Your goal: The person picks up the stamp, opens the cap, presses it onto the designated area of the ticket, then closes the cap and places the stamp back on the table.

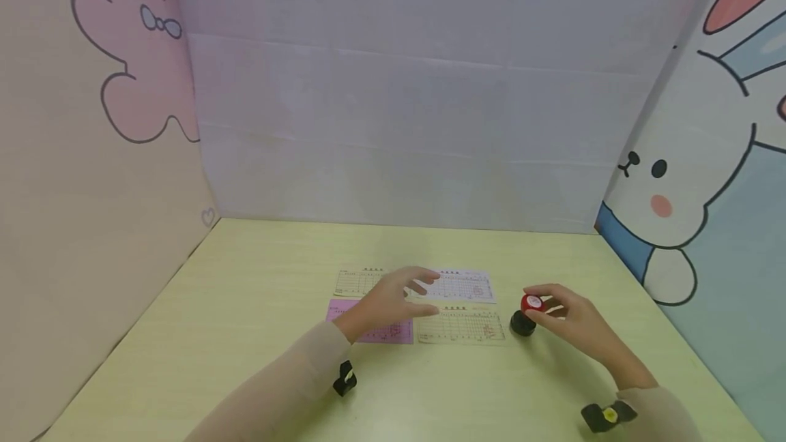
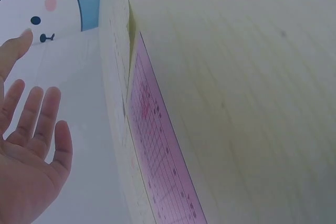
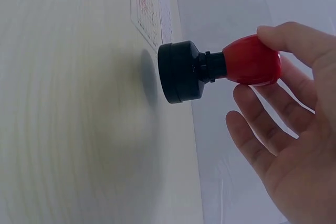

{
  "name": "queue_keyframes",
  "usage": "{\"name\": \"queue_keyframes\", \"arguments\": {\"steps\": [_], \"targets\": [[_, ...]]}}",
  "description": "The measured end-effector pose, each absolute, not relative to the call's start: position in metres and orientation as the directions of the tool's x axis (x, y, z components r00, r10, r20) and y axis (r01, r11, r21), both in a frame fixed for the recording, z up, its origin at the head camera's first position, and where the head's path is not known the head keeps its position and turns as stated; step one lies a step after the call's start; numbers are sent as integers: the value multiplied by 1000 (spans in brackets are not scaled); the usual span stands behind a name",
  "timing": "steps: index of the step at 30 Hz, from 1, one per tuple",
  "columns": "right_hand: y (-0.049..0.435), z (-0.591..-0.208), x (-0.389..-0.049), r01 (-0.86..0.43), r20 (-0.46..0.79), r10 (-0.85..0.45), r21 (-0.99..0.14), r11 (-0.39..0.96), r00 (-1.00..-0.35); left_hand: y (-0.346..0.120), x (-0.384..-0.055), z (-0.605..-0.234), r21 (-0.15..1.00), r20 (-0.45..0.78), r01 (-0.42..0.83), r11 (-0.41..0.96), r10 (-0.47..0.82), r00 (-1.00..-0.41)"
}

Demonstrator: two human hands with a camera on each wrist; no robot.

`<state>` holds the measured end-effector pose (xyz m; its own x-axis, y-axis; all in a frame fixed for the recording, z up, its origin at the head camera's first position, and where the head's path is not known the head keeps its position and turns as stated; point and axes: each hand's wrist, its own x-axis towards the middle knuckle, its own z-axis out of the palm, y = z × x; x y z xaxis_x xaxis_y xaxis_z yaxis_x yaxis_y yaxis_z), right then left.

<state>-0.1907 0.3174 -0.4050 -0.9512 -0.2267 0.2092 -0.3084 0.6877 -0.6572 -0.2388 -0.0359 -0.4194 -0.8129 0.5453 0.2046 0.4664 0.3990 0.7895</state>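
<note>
My right hand [image 1: 577,322] pinches the red handle [image 3: 253,61] of a self-inking stamp between thumb and fingertips. The stamp's round black base [image 1: 522,324] points down, close over the table just right of the forms, its shadow beside it. My left hand [image 1: 391,299] hovers over the forms with fingers spread and holds nothing. Under it lie a pink form [image 2: 163,156] at front left and a cream form [image 1: 355,283] behind. At front right is a pale yellow form [image 1: 460,326] with red marks near its right side; a whitish form [image 1: 467,285] lies behind that one.
The pale wooden table [image 1: 245,333] is walled by a white sheet [image 1: 399,101] at the back. Side panels show a pink cartoon figure [image 1: 147,74] on the left and a rabbit [image 1: 688,176] on the right. Black bands [image 1: 346,379] are on both wrists.
</note>
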Motion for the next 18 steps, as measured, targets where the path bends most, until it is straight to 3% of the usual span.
{"name": "queue_keyframes", "arguments": {"steps": [18], "targets": [[326,-411,-190,-283,174,-225,-655,701,-959,-85,-242,-423,803,218,442,399,494,-842]]}}
